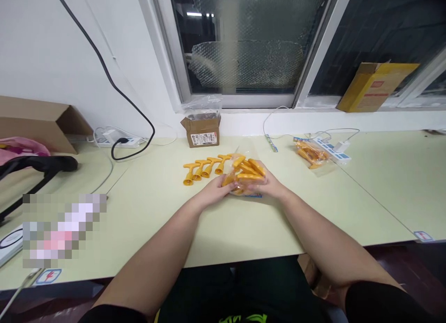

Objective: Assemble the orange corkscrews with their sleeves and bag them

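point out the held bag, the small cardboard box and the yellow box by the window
bag of orange pieces point(249, 171), head view, middle of its filled part
small cardboard box point(204, 138), head view, white label on its front
yellow box point(373, 92), head view, its printed front

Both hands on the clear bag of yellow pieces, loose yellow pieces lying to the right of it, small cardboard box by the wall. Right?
One error: the loose yellow pieces lie to the left of the bag, not the right, per the head view. The rest stands: left hand and right hand on the clear bag, small cardboard box by the wall.
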`<action>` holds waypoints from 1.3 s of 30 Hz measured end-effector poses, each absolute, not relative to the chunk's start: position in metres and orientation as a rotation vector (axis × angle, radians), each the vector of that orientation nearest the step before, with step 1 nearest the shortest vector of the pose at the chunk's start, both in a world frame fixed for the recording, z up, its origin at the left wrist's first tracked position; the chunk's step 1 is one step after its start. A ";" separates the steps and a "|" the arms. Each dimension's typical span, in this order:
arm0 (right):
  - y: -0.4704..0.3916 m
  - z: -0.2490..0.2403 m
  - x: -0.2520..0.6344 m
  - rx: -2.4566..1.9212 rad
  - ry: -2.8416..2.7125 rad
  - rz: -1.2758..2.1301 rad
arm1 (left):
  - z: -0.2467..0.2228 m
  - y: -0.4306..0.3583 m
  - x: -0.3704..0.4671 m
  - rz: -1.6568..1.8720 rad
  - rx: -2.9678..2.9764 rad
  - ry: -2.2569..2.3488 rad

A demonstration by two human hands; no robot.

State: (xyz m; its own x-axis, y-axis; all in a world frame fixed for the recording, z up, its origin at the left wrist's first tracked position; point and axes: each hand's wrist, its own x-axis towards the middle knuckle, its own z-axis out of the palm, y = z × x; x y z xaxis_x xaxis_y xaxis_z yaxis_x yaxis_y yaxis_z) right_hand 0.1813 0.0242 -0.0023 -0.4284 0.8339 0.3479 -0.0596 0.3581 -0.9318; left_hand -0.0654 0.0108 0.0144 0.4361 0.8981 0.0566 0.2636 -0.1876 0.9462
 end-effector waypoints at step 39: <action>0.002 0.040 0.159 -0.746 -1.050 1.220 | 0.016 0.006 -0.047 1.140 1.489 0.933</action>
State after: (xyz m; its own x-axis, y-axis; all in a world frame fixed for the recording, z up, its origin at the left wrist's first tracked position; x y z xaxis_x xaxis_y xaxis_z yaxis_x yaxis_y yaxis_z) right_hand 0.1594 0.0025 0.0399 0.0109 0.9727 0.2317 -0.3743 0.2188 -0.9011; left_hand -0.0473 0.0062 0.0156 0.2580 0.9463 0.1950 0.0040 -0.2029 0.9792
